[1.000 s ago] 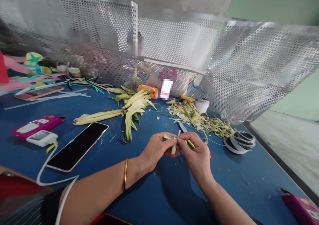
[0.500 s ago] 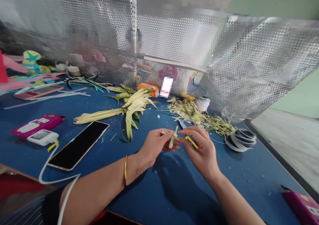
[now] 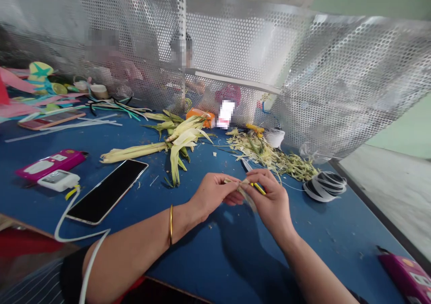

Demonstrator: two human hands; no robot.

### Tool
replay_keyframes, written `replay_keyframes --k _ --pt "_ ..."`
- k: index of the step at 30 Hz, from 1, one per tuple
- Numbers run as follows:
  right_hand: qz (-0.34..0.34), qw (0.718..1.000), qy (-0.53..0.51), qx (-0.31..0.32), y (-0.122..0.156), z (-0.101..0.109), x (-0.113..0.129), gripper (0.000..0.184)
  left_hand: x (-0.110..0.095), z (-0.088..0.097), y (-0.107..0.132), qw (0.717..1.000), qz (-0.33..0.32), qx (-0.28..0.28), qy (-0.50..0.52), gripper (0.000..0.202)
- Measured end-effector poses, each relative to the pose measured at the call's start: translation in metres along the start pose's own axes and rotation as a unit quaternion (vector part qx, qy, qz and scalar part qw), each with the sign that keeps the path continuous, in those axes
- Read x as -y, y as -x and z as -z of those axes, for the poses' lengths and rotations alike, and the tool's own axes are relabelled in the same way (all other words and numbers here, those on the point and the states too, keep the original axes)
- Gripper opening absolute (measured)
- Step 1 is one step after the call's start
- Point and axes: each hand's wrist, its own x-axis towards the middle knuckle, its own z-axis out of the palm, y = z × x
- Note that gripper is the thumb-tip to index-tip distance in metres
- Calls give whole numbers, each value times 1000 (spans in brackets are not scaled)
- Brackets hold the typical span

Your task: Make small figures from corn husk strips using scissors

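Over the near middle of the table, my left hand [image 3: 215, 192] pinches a small folded corn husk strip [image 3: 248, 199] between thumb and fingers. My right hand [image 3: 271, 201] has closed on the same piece from the other side, with thumb and index finger meeting at its fold. One end of the strip hangs down between the hands, slightly blurred. Just behind my right hand lies a yellow-handled cutting tool [image 3: 258, 188], its blade pointing away and much of it hidden by the fingers. Whole corn husks [image 3: 183, 138] lie beyond my left hand.
Husk scraps [image 3: 266, 153] are heaped at the back right, beside a roll of white strip [image 3: 325, 186]. A black-screened phone [image 3: 109, 191], a white device with a cable [image 3: 59, 180] and a purple pack [image 3: 50, 165] lie left. A perforated metal screen [image 3: 232, 39] bounds the back.
My right hand has moved in to the left and now pinches the husk piece. The strip's cross shape, plain before, is now largely covered by fingers, and one end hangs lower right.
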Motion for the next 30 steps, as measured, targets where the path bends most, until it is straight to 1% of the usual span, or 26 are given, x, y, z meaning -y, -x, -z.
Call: replay_keyframes --k 2,4,6,7,9,12,17,19,23,26,30 --pt "-83 994 -65 16 -1 -1 -1 13 -1 0 0 1000 6 6 -17 16" --pt "-151 981 -110 43 -2 -1 0 18 -1 2 0 999 11 17 -32 16" --pt "-198 969 -136 66 -2 0 3 22 -1 3 -1 999 12 20 -44 16" --pt "-210 965 -141 73 -3 1 4 24 -1 3 -1 999 9 18 -48 17" --pt "-213 965 -135 68 -3 1 6 26 -2 4 -1 998 2 14 -55 19" --pt "-195 973 -116 40 -3 1 5 23 -3 4 -2 998 -17 8 -63 21" --pt "-189 971 -147 5 -2 -4 1 18 -1 4 -4 995 -77 -12 -67 13" --pt "-183 972 -147 -9 -1 -7 1 18 1 4 -5 996 -75 -8 -37 19" --pt "-188 968 -163 -15 2 -10 4 18 6 3 -6 997 -67 22 20 32" --pt "-200 964 -171 -23 3 -11 4 19 7 2 -6 997 -70 27 33 33" --pt "-209 959 -191 -24 3 -13 2 20 6 2 -5 997 -59 24 37 31"
